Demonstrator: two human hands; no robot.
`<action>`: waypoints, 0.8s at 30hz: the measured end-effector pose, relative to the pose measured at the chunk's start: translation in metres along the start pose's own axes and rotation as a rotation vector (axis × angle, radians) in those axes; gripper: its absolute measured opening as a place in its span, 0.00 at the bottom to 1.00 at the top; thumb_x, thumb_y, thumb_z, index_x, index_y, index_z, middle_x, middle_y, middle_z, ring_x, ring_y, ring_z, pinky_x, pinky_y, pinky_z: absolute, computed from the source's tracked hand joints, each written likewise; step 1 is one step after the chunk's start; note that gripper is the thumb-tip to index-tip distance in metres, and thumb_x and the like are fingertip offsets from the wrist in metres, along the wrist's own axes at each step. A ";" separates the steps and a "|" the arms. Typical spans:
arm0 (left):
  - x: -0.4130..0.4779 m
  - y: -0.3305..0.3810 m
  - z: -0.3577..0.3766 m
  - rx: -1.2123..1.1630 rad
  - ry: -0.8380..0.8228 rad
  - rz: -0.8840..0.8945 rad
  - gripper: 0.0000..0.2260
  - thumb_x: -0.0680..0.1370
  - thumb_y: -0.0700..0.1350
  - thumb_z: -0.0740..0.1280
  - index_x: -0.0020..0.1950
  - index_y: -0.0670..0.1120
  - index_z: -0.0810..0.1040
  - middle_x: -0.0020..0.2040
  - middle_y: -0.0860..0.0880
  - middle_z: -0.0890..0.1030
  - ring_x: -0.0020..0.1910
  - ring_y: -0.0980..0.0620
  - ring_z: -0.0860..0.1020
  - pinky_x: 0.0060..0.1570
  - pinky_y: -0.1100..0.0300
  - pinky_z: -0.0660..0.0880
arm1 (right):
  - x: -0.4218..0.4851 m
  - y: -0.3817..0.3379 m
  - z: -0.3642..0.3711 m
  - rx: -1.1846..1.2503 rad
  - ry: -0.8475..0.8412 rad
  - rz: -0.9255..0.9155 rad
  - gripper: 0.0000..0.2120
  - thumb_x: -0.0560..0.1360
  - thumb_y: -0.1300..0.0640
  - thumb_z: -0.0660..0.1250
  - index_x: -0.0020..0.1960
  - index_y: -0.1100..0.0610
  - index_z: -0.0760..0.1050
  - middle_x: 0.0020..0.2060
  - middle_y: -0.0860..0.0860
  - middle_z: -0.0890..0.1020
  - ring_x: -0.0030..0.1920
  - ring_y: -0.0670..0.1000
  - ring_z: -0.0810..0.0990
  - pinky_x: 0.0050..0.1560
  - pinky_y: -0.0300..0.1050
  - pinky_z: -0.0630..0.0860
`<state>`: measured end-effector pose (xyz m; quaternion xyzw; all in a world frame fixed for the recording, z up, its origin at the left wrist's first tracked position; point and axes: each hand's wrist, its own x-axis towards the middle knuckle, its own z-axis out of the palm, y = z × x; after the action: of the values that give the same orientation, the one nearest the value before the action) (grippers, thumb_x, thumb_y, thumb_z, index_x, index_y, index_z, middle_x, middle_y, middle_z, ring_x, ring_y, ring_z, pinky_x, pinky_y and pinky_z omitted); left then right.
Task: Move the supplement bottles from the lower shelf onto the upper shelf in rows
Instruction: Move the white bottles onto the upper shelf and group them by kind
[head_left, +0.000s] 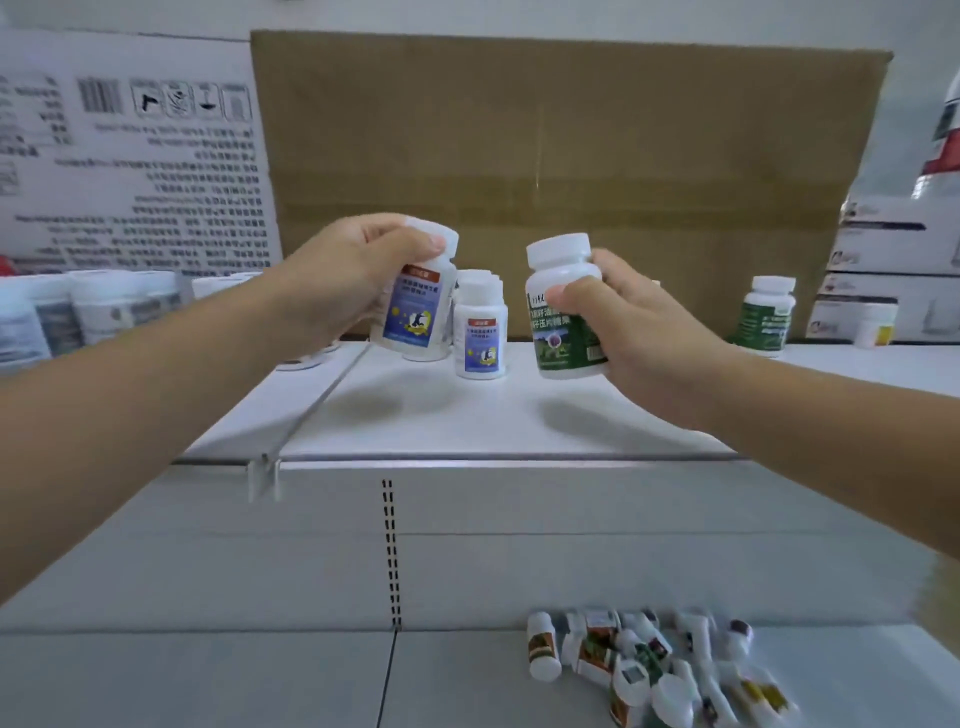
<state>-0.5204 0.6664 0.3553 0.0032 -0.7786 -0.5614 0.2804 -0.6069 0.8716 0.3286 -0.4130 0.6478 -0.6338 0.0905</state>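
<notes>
Bottles (649, 670) are seen heaped on their sides at the right of the lower shelf (208, 675), nearest the camera, blurred and overlapping. Behind them a grey back panel is crossed by a slotted upright strip (390, 551). Above it the white upper shelf (467, 421) is divided by a clear divider (311, 410) running front to back. Over this shelf both hands are held apart, each clamped on one bottle. The left hand (343, 280) is wrapped round the cap and shoulder of a blue-labelled bottle (415, 306), which is tilted. The right hand (639, 332) is closed round the body of a green-labelled bottle (563, 322), kept nearly upright; a shadow is cast on the shelf beneath each. Between the two held bottles a row of blue-labelled bottles (480, 332) is stood one behind another. A lone green bottle (766, 317) is stood well to the right, and more white bottles (104, 306) are lined up left of the divider. Farthest back, a brown cardboard sheet (571, 130) is propped behind the shelf, flanked by a printed white carton (130, 156) and stacked boxes (893, 249).
</notes>
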 end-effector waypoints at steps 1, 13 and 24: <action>0.008 -0.005 -0.003 0.028 0.005 -0.008 0.08 0.79 0.43 0.64 0.46 0.48 0.82 0.41 0.45 0.82 0.42 0.47 0.80 0.45 0.52 0.78 | 0.008 0.003 -0.003 -0.059 0.004 0.000 0.10 0.78 0.55 0.64 0.59 0.52 0.72 0.43 0.47 0.81 0.40 0.43 0.81 0.40 0.38 0.77; 0.037 -0.054 -0.019 0.433 0.051 0.119 0.13 0.71 0.50 0.75 0.53 0.48 0.81 0.47 0.44 0.84 0.43 0.48 0.80 0.49 0.43 0.80 | 0.046 0.045 -0.019 -0.254 -0.055 0.071 0.11 0.77 0.57 0.65 0.58 0.52 0.73 0.48 0.47 0.81 0.41 0.34 0.79 0.42 0.30 0.74; 0.036 -0.059 -0.031 0.476 0.069 0.161 0.19 0.63 0.40 0.81 0.50 0.48 0.78 0.41 0.53 0.82 0.37 0.58 0.80 0.42 0.63 0.79 | 0.050 0.050 -0.022 -0.183 -0.088 0.066 0.11 0.75 0.58 0.66 0.57 0.51 0.74 0.45 0.46 0.82 0.42 0.36 0.81 0.41 0.30 0.75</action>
<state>-0.5552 0.6059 0.3256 0.0263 -0.8766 -0.3378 0.3418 -0.6745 0.8484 0.3077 -0.4254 0.7116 -0.5499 0.1013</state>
